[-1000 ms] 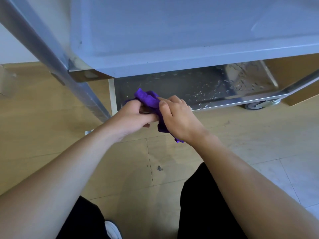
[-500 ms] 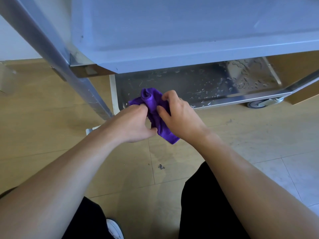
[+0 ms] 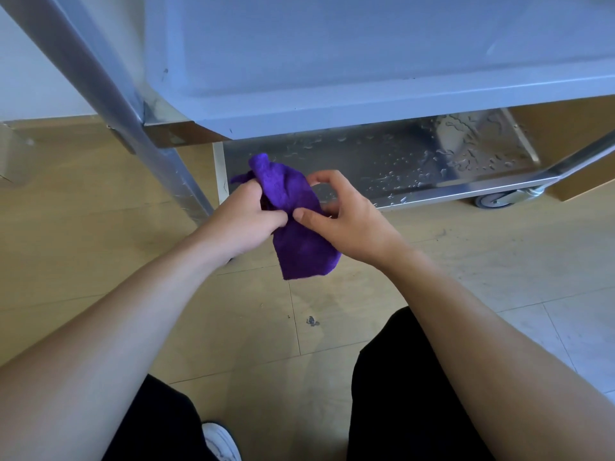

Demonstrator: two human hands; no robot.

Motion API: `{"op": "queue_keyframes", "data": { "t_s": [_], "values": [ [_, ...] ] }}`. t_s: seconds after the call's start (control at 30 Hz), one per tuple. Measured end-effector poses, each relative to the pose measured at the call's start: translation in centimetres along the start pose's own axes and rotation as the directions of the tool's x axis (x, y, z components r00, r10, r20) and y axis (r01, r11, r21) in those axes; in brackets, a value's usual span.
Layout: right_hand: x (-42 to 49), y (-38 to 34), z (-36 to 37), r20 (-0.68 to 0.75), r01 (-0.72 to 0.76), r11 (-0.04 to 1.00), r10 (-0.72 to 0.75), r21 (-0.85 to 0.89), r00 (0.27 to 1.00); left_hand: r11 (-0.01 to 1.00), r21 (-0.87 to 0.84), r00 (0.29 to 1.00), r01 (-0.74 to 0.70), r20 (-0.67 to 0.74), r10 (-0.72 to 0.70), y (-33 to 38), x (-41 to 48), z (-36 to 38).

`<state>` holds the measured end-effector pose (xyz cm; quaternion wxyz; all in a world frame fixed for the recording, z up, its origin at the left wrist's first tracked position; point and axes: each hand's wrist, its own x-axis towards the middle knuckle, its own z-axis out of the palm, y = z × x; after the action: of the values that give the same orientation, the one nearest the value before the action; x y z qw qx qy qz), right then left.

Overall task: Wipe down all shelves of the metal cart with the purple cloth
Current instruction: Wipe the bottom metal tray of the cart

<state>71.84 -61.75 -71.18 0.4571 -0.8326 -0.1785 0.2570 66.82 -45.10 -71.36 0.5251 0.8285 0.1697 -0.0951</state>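
The cloth is purple and crumpled. It is held in the air just before the cart. The left hand grips its bunched top, the right hand pinches its middle, and the lower end hangs flat. The cart's low shelf is shiny metal with many water drops on it. The upper shelf is matt grey.

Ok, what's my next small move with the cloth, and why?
Probably lower the cloth onto the bottom shelf and start wiping. The left hand and right hand hold it bunched just in front of that shelf, which is dotted with water drops.
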Motion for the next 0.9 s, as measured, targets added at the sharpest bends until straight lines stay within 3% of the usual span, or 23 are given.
{"op": "queue_keyframes", "data": {
  "t_s": [0.17,0.33,0.5,0.63,0.9],
  "values": [
    [0.3,0.3,0.0,0.036,-0.025,1.0,0.025,0.011,0.999,0.999,-0.026,0.996,-0.025,0.088,0.027,0.4,-0.5,0.0],
    [0.7,1.1,0.2,0.152,-0.089,0.981,0.064,0.17,0.986,0.998,-0.032,0.986,-0.052,0.154,0.056,0.5,-0.9,-0.2],
    [0.7,1.4,0.1,0.245,-0.143,0.98,0.105,0.141,0.964,0.994,-0.062,0.982,-0.086,0.163,0.095,0.7,-1.1,-0.3],
    [0.6,1.1,-0.2,0.177,-0.036,0.967,-0.009,0.251,0.984,0.998,-0.054,0.989,-0.039,0.143,0.046,0.5,-1.0,-0.5],
    [0.7,1.1,-0.1,0.077,0.001,0.985,-0.015,0.174,0.997,0.997,0.026,0.996,0.07,-0.048,-0.069,1.1,-0.5,-0.5]
  ]
}}
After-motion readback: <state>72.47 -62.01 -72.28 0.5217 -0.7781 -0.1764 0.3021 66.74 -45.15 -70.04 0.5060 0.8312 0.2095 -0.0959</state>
